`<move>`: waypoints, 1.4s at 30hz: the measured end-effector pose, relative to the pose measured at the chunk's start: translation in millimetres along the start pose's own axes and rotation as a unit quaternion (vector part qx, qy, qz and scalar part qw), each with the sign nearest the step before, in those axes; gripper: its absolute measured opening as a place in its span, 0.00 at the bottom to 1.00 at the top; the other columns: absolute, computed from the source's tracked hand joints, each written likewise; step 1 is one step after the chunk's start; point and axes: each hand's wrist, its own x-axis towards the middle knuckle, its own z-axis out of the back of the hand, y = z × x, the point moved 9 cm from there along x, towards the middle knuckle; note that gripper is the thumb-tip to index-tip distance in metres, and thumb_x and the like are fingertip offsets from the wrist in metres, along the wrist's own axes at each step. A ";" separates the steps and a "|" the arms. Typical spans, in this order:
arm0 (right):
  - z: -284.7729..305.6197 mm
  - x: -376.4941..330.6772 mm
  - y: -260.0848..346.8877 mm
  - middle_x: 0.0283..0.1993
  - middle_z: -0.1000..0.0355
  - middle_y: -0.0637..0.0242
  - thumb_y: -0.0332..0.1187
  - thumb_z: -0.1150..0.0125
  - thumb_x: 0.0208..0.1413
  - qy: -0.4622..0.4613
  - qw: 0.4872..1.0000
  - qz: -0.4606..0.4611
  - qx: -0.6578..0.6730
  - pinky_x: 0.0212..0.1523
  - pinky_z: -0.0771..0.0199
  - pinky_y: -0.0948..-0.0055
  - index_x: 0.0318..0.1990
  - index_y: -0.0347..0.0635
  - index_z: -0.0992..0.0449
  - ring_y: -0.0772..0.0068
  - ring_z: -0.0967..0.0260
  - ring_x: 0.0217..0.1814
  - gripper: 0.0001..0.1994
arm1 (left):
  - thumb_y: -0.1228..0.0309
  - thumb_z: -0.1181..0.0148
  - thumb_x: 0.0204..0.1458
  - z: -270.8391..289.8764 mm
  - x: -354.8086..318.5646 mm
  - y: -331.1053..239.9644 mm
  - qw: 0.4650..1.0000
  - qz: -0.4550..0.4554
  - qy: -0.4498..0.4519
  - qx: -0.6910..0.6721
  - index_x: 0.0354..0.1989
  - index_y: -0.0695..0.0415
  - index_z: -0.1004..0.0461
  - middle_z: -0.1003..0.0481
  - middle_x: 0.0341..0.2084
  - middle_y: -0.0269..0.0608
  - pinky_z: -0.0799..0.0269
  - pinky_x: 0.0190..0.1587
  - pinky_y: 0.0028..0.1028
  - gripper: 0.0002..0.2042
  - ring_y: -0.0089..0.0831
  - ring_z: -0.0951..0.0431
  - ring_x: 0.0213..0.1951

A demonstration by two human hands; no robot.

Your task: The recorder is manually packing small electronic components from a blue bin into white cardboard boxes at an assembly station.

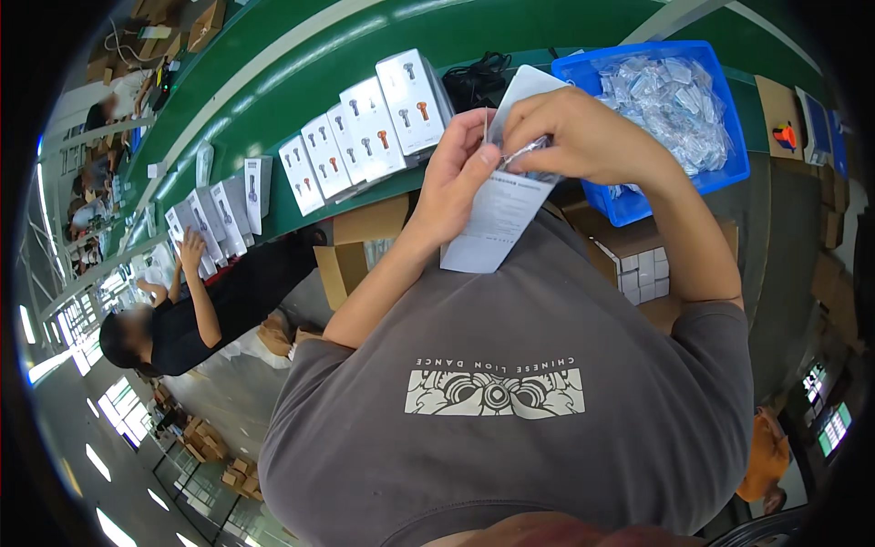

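Observation:
In front of my chest, my left hand is closed on a long printed paper leaflet, with the thumb on its face. The leaflet hangs down toward my shirt, and a pale end of it sticks up behind my fingers. My right hand is closed in a pinch over the leaflet's middle. Between its fingertips shows a crinkled clear plastic bag; what the bag holds is hidden. Just to the right stands a blue plastic bin heaped with small clear plastic packets.
White printed boxes stand in a row on the green table. Black cables lie behind them. Cardboard cartons sit below, one with small white boxes. At left, a co-worker handles grey-white boxes.

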 end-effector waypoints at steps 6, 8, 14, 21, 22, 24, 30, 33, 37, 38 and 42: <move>-15.4 20.6 23.5 0.36 0.24 0.62 0.30 0.33 0.56 -0.037 0.998 -0.001 -0.043 0.41 0.28 0.71 0.47 0.37 0.21 0.68 0.28 0.41 0.13 | 0.63 0.49 0.67 29.1 -17.3 7.8 0.993 0.018 -0.094 -0.065 0.64 0.60 0.41 0.30 0.55 0.43 0.36 0.59 0.27 0.22 0.25 0.31 0.56; -32.0 26.6 27.3 0.35 0.24 0.62 0.31 0.35 0.58 0.058 0.994 -0.036 -0.082 0.44 0.29 0.70 0.48 0.38 0.22 0.67 0.30 0.43 0.12 | 0.63 0.50 0.67 32.7 -22.0 4.3 0.992 0.006 -0.110 -0.055 0.64 0.60 0.41 0.31 0.55 0.43 0.36 0.59 0.27 0.21 0.25 0.31 0.56; -61.8 46.6 25.0 0.39 0.23 0.62 0.33 0.41 0.64 0.226 0.966 -0.104 -0.074 0.53 0.30 0.68 0.49 0.37 0.23 0.64 0.31 0.52 0.11 | 0.67 0.48 0.66 54.3 -31.7 0.1 0.986 -0.066 -0.142 0.052 0.62 0.59 0.37 0.34 0.60 0.46 0.33 0.56 0.28 0.19 0.28 0.29 0.54; -23.6 16.8 -15.8 0.47 0.21 0.61 0.30 0.43 0.64 -0.244 0.954 0.015 0.175 0.62 0.33 0.66 0.48 0.36 0.21 0.62 0.31 0.60 0.10 | 0.70 0.42 0.61 68.9 -43.1 -17.4 0.985 -0.061 -0.149 0.059 0.60 0.59 0.30 0.34 0.60 0.45 0.32 0.55 0.28 0.19 0.30 0.27 0.52; -37.8 13.0 -18.3 0.48 0.21 0.61 0.29 0.43 0.64 -0.228 0.959 0.023 0.169 0.62 0.33 0.67 0.49 0.36 0.21 0.63 0.31 0.60 0.10 | 0.70 0.41 0.60 72.2 -42.5 -18.0 0.979 -0.056 -0.154 0.118 0.60 0.59 0.28 0.33 0.58 0.44 0.32 0.54 0.28 0.19 0.31 0.27 0.52; -44.3 11.1 -21.8 0.49 0.21 0.61 0.28 0.42 0.63 -0.208 0.963 0.028 0.167 0.63 0.33 0.67 0.49 0.36 0.21 0.63 0.31 0.61 0.11 | 0.70 0.40 0.60 77.5 -40.7 -18.8 0.970 -0.045 -0.162 0.176 0.59 0.58 0.27 0.32 0.57 0.44 0.32 0.54 0.28 0.19 0.31 0.27 0.52; -4.4 17.3 -17.5 0.51 0.21 0.61 0.26 0.39 0.60 -0.259 0.963 0.030 0.069 0.56 0.27 0.69 0.46 0.36 0.19 0.67 0.26 0.55 0.09 | 0.69 0.35 0.56 64.8 -19.0 -23.2 0.972 -0.013 -0.040 0.232 0.52 0.58 0.21 0.29 0.48 0.43 0.30 0.50 0.27 0.16 0.32 0.25 0.48; 21.7 32.2 -22.9 0.50 0.21 0.61 0.25 0.38 0.59 -0.297 0.954 0.008 0.028 0.53 0.25 0.71 0.43 0.36 0.18 0.68 0.24 0.53 0.07 | 0.69 0.35 0.54 54.0 -15.4 -24.2 0.977 -0.009 -0.016 0.212 0.52 0.58 0.21 0.28 0.46 0.43 0.30 0.50 0.28 0.17 0.33 0.25 0.47; 16.8 46.0 -10.6 0.47 0.20 0.60 0.23 0.36 0.57 -0.285 0.950 0.092 -0.091 0.46 0.23 0.73 0.41 0.36 0.16 0.70 0.22 0.48 0.06 | 0.69 0.34 0.53 50.8 -15.9 -23.8 0.976 -0.016 -0.004 0.219 0.51 0.59 0.21 0.27 0.46 0.42 0.30 0.50 0.29 0.17 0.33 0.26 0.48; 11.5 41.6 -0.5 0.45 0.19 0.60 0.23 0.35 0.56 -0.301 0.932 0.147 -0.141 0.44 0.23 0.74 0.41 0.37 0.16 0.70 0.22 0.46 0.07 | 0.68 0.32 0.52 53.7 -16.4 -23.5 0.975 -0.021 -0.012 0.221 0.49 0.59 0.21 0.28 0.44 0.42 0.30 0.49 0.29 0.16 0.32 0.25 0.47; -4.5 39.1 5.4 0.42 0.18 0.61 0.22 0.33 0.54 -0.287 0.943 0.149 -0.073 0.41 0.23 0.75 0.41 0.37 0.16 0.70 0.22 0.44 0.08 | 0.66 0.30 0.52 59.1 -15.8 -18.5 0.969 -0.035 -0.019 0.244 0.50 0.60 0.25 0.28 0.43 0.43 0.29 0.48 0.30 0.19 0.31 0.25 0.46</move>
